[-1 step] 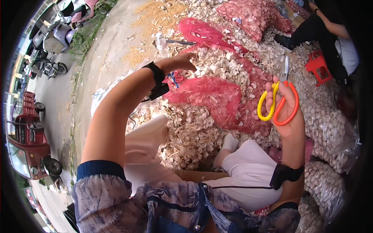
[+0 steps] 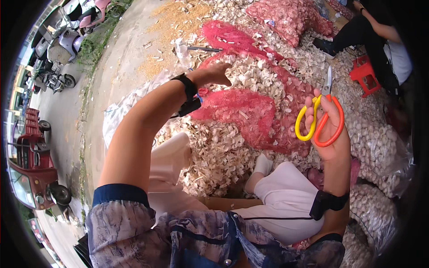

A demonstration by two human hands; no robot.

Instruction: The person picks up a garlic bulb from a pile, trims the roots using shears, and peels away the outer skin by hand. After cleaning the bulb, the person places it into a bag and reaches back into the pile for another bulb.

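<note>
My right hand [image 2: 331, 136], palm turned up, holds scissors with one yellow and one orange handle [image 2: 342, 117]. Their blades point away from me and look closed. Reaching forward, my left hand [image 2: 218, 73] is over loose pale garlic pieces [image 2: 254, 78], its thumb and fingers apart with nothing seen between them. Whether its fingertips touch the garlic I cannot tell. A red mesh bag [image 2: 241, 105] lies slack across the pile just on the near side of that hand. More dry, papery garlic scraps [image 2: 214, 156] are heaped between my legs.
A clear bottle [image 2: 182, 52] and a dark rod [image 2: 203, 48] are beyond my left wrist. A full red net sack [image 2: 290, 22] lies at the back. Bagged garlic heads [image 2: 373, 147] crowd the right. Another person sits far right near a red stool [image 2: 364, 76]. Vehicles stand left.
My left hand and forearm have shifted slightly to the right over the pile. The right hand keeps the scissors in nearly the same place.
</note>
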